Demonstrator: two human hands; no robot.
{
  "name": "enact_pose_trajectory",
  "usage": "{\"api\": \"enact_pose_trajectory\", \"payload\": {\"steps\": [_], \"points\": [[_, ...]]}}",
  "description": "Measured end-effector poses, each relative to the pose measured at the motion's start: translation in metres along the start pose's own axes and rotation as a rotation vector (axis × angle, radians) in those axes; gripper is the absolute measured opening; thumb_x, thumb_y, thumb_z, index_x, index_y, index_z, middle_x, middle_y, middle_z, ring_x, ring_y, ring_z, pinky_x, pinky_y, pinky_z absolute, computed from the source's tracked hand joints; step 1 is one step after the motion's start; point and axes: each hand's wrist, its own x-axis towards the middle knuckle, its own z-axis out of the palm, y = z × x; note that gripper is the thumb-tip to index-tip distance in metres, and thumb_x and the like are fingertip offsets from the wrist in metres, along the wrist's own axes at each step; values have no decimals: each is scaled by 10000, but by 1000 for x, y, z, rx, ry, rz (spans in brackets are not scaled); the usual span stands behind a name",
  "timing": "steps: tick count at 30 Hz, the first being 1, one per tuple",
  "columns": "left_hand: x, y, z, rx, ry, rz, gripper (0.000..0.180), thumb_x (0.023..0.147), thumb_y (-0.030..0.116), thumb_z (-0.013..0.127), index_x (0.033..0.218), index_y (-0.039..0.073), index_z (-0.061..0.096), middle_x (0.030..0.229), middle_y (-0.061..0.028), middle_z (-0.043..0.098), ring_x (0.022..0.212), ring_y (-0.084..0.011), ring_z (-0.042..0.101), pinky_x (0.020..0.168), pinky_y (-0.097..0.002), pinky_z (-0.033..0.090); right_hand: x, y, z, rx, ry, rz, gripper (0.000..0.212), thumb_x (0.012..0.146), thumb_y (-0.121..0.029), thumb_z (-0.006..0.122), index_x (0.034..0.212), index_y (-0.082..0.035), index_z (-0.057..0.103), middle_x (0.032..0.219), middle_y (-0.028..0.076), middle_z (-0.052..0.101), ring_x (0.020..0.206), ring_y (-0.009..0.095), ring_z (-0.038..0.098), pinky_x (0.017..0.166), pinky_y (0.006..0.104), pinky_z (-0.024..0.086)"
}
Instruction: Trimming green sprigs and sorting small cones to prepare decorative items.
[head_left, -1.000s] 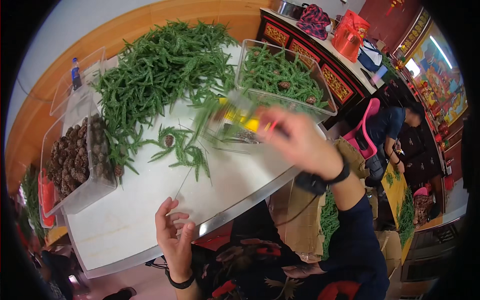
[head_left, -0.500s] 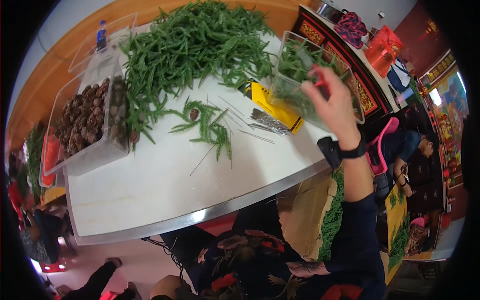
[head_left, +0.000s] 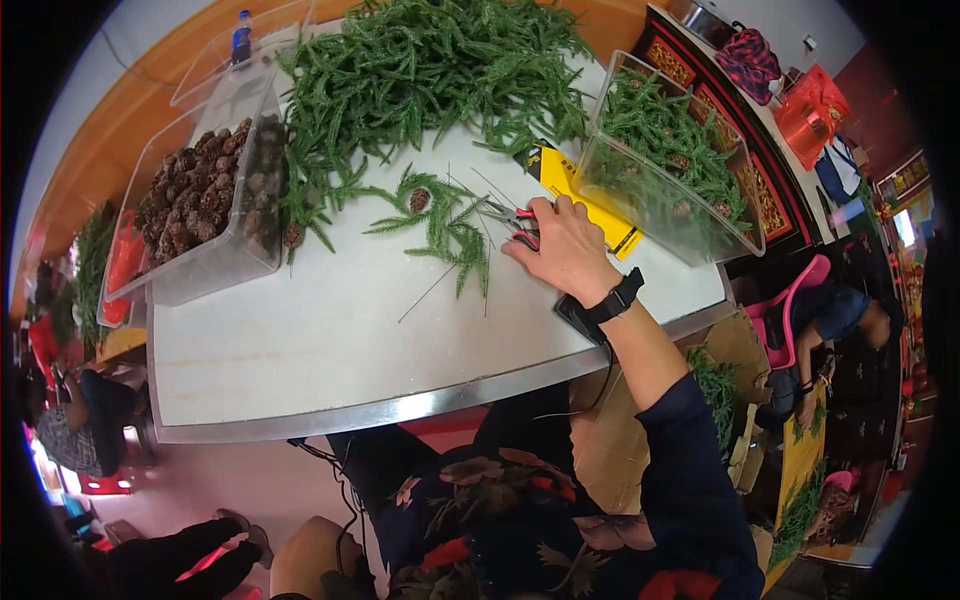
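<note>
My right hand [head_left: 570, 250] rests over the white table, its fingers closed round red-handled pliers [head_left: 526, 238]. The pliers' grey jaws point left, over thin wire pieces lying on the table. Just left of them lies a green artificial pine sprig [head_left: 440, 235] with a small pine cone [head_left: 419, 200] on it and thin wire stems sticking out. Behind my hand is a yellow-and-black packet [head_left: 600, 215], partly under a clear box. My left hand is out of sight.
A big heap of green sprigs [head_left: 430, 75] covers the far side. The clear box [head_left: 740, 240] of finished-looking sprigs stands right; a clear bin [head_left: 215, 285] of pine cones [head_left: 195, 195] stands left. A cardboard box [head_left: 610, 450] sits below the table edge. Other people sit on both sides.
My right hand, with the red-handled pliers, has come down from over the clear box on the right to the table beside the sprig. The whole view has shifted slightly.
</note>
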Motion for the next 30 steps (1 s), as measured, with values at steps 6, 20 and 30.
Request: {"api": "enact_pose_trajectory", "payload": {"steps": [6,20,30], "points": [[5,11,-2,22,52,-2,182,907,162,524,940,-14,553,678,-37,477,609,-130,432,660,-260,401,5,-16,-11,-53,34,-83,457,759,-419,679,1032,-63,588,1006,158,572,971,360,542,737,472,466],[26,33,16,25,149,3,171,909,158,521,938,-9,542,623,-12,439,584,-125,410,628,-243,371,88,-201,53,356,-82,-689,156,795,-83,514,902,-88,628,806,138,664,825,315,652,682,437,507],[62,45,22,-25,227,29,164,910,155,520,937,-6,534,584,6,411,567,-121,394,605,-230,349,81,-167,28,833,-141,-646,279,838,-185,603,1090,-72,642,753,115,642,633,223,618,616,338,504]]}}
